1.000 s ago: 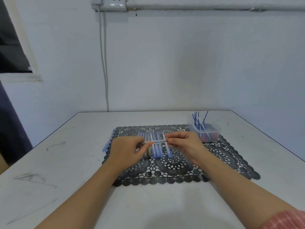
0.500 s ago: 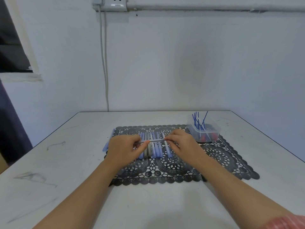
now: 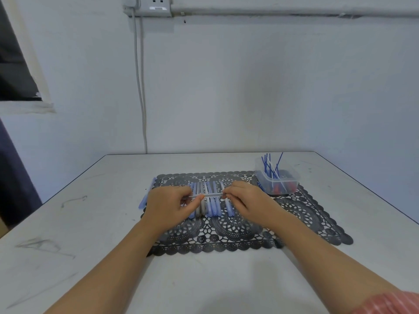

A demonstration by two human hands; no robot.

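Pen tube pinched between left hand and right hand fingers, plastic tub holding blue refills

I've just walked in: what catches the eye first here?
The left hand and right hand pinch a thin clear tube crosswise over a row of blue and grey pens on a black lace mat. A clear tub of blue sticks stands at its far-right corner.

In front of you is a white table with grey scuff marks on its left side. A black lacy mat lies flat in the middle. A pale blue pen lies along the mat's left edge. A clear plastic box stands at the mat's far right corner.
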